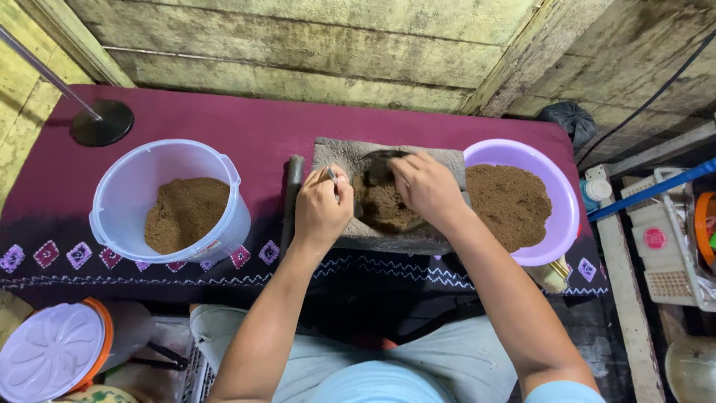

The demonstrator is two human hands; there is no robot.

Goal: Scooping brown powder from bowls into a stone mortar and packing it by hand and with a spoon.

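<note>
Weathered, stained wooden planks wall in a low table (253, 123) draped with a maroon cloth, its front hem worked in pale diamond and zigzag patterns. At the centre lies a grey stone slab (350, 153), rough and flat, with a mound of brown powder (382, 205) heaped on it. The person's left hand (321, 209) is closed in a fist around a thin metal utensil (331, 175) at the slab's left edge. The right hand (425, 186) is curled, fingers together, on a dark rounded piece (380, 166) that rests against the powder; what that piece is cannot be told. To the left stands a translucent white plastic bucket (127, 190), partly filled with the same coarse brown powder and bearing a small label low on its side. To the right, touching the slab, a lilac plastic basin (556, 183) holds a larger heap of it. A dark tube (292, 186) lies along the slab's left side. A black round stand base (103, 123) with a slim metal rod sits at the table's far left corner. Below left is a white lid with an orange rim (52, 351); at right, a white plastic basket (667, 254) and a blue pole (649, 192).
</note>
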